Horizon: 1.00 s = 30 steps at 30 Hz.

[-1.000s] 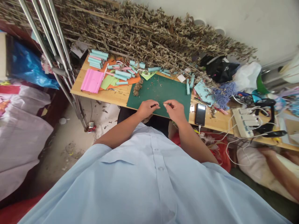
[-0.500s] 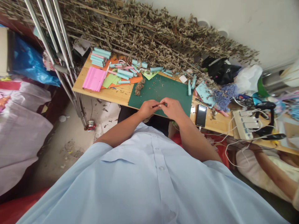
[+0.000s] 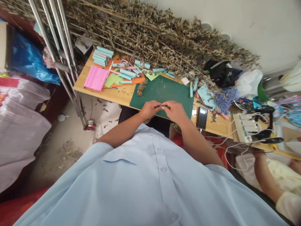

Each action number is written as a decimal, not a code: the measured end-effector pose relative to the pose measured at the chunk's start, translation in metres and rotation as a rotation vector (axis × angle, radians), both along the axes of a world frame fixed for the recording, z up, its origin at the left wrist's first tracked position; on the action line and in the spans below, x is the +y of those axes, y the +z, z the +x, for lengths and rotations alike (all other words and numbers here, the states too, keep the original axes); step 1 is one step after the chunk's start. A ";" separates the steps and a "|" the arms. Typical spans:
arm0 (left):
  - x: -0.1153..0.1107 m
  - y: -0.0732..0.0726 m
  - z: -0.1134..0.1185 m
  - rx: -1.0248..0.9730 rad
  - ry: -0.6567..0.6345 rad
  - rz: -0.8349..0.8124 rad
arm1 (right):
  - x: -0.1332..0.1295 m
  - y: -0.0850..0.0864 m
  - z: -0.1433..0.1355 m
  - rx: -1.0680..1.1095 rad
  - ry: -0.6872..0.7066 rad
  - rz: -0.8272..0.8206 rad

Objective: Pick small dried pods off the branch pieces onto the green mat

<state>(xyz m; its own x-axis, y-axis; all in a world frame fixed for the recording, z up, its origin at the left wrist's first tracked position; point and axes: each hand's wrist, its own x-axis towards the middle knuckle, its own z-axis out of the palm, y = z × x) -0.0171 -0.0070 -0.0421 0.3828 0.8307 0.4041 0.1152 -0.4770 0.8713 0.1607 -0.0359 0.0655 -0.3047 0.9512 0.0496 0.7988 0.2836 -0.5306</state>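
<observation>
My left hand (image 3: 150, 109) and my right hand (image 3: 174, 110) meet fingertip to fingertip over the near edge of a green cutting mat (image 3: 174, 92). Both are closed in a pinch. Something small and brownish shows between the fingertips, too small and covered to name. Beyond my left hand, a clump of crumbled dried plant (image 3: 141, 87) lies on the mat's left side. Fine plant crumbs are scattered over the mat.
Long dried leafy stalks (image 3: 145, 34) lie across the back. Blue paper rolls (image 3: 128, 74) and a folded pink sheet (image 3: 96, 78) sit left. Rightward are a phone (image 3: 202, 118), a power strip (image 3: 242, 128) with cables, and another person's arm (image 3: 266, 177). Metal poles (image 3: 61, 59) stand left.
The view has shifted slightly. My hands stay together in nearly the same place, with small finger movement. The other person's arm at the right has shifted.
</observation>
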 end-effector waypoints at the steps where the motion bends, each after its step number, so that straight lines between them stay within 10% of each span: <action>1: 0.000 0.000 0.000 0.001 0.001 -0.003 | -0.001 -0.002 0.002 0.012 -0.012 0.020; 30: -0.001 0.003 0.000 -0.003 -0.007 -0.036 | 0.008 -0.001 0.011 -0.228 0.261 0.118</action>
